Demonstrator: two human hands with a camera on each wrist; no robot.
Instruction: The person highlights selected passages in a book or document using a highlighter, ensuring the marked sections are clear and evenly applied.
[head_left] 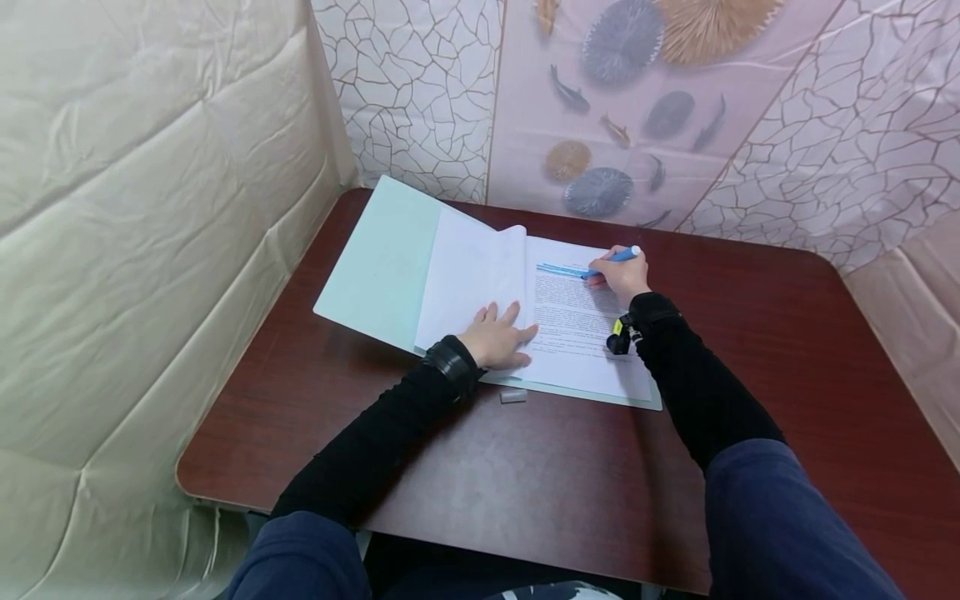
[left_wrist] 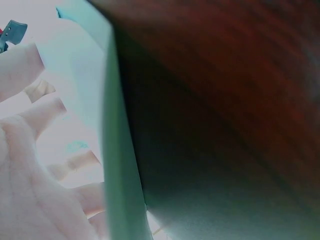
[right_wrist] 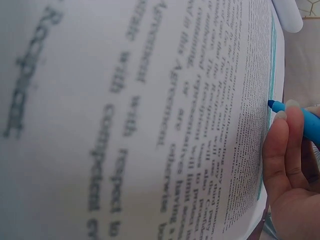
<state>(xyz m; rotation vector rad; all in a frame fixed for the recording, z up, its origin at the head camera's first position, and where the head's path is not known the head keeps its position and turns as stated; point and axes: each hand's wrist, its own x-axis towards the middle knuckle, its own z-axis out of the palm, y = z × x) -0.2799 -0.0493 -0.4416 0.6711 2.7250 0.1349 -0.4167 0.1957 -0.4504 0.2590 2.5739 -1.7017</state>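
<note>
Both forearms [head_left: 371, 437] outstretched ahead, left fingers [head_left: 512, 313] wide apart, right fingers [right_wrist: 276, 155] in a curled pinch.

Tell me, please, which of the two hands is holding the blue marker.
The right hand grips the marker; the left hand rests spread on the paper.

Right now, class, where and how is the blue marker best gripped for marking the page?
Probably take the blue marker by its barrel near the dark tip, from its right: it slants, tip leftward at the page, white end raised rightward; the right hand pinches it that way.
</note>
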